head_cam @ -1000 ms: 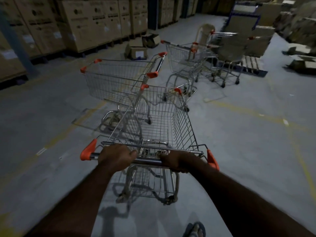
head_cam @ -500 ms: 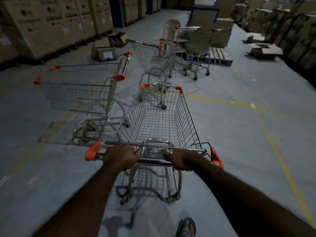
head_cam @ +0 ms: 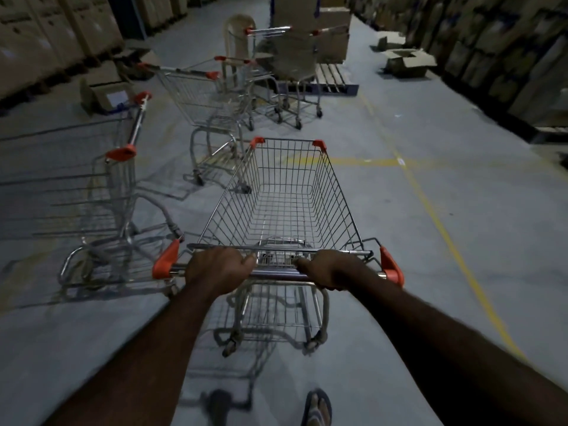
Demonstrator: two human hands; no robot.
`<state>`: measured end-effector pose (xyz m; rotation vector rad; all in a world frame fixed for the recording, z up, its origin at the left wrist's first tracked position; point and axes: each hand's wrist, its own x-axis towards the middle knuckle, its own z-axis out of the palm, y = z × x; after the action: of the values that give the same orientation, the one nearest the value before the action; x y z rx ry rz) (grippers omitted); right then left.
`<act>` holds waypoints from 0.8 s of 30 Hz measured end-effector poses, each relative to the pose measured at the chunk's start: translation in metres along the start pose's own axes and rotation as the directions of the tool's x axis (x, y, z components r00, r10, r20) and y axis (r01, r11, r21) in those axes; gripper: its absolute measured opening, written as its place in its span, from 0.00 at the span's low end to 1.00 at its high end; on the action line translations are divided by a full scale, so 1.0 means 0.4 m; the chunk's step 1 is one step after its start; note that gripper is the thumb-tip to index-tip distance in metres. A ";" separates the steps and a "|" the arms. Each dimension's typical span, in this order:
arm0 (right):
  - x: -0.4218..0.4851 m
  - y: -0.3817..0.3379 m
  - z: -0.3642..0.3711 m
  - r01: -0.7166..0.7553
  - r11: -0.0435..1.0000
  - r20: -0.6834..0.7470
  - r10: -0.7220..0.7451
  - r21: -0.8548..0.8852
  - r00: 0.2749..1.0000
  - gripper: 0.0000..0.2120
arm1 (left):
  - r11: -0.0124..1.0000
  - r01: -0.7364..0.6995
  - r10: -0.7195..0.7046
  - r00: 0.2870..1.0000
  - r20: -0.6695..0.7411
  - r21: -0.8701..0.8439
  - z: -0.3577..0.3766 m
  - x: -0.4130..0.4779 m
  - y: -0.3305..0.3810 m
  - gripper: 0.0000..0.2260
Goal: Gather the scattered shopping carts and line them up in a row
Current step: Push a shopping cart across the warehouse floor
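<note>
step: wheeling one cart [head_cam: 285, 204] toward the others | left hand [head_cam: 216, 267] and right hand [head_cam: 330, 269] both wrapped round its handle bar [head_cam: 276, 274] | nearest parked cart [head_cam: 203, 96] ahead-left, two more seemingly nested behind | next: steer left, align

5 carts [head_cam: 285, 192] are counted, plus 2 hands [head_cam: 218, 269], 1 foot [head_cam: 316, 407], 1 chair [head_cam: 238, 24], 1 pallet [head_cam: 333, 78], approx. 4 loose boxes [head_cam: 405, 61] on floor [head_cam: 415, 256].
</note>
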<state>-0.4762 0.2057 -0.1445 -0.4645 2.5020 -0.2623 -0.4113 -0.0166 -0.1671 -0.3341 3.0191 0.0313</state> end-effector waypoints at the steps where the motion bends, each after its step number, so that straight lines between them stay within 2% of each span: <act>1: 0.017 0.023 -0.013 -0.005 1.000 -0.036 0.004 -0.006 0.999 0.36 | 1.000 -0.021 0.021 1.000 -0.001 0.007 -0.002 0.031 0.019 0.30; 7: 0.134 0.160 -0.121 -0.021 0.997 -0.119 0.012 -0.073 0.993 0.37 | 0.995 -0.097 0.097 0.995 0.010 0.011 -0.017 0.238 0.142 0.31; 12: 0.235 0.293 -0.198 0.004 0.982 -0.296 -0.061 -0.189 0.953 0.43 | 0.988 -0.156 0.156 0.987 -0.036 0.011 -0.021 0.419 0.250 0.33; 14: 0.266 0.345 -0.225 0.023 0.967 -0.362 -0.117 -0.253 0.925 0.41 | 0.978 -0.211 0.210 0.975 -0.074 0.007 -0.017 0.482 0.286 0.38; 17: 0.310 0.421 -0.266 0.085 0.930 -0.436 -0.247 -0.358 0.865 0.33 | 0.956 -0.294 0.287 0.943 -0.167 -0.016 -0.015 0.566 0.330 0.43; 20: 0.354 0.486 -0.302 0.155 0.888 -0.438 -0.357 -0.432 0.825 0.32 | 0.928 -0.372 0.363 0.905 -0.223 -0.002 -0.021 0.642 0.376 0.42; 24: 0.423 0.548 -0.352 0.146 0.888 -0.476 -0.366 -0.437 0.800 0.30 | 0.919 -0.394 0.387 0.887 -0.251 0.023 -0.022 0.764 0.439 0.36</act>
<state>-0.7467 0.3544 -0.1774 -1.0301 3.0670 0.0009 -0.7472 0.0881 -0.1890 0.3001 3.2840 0.0682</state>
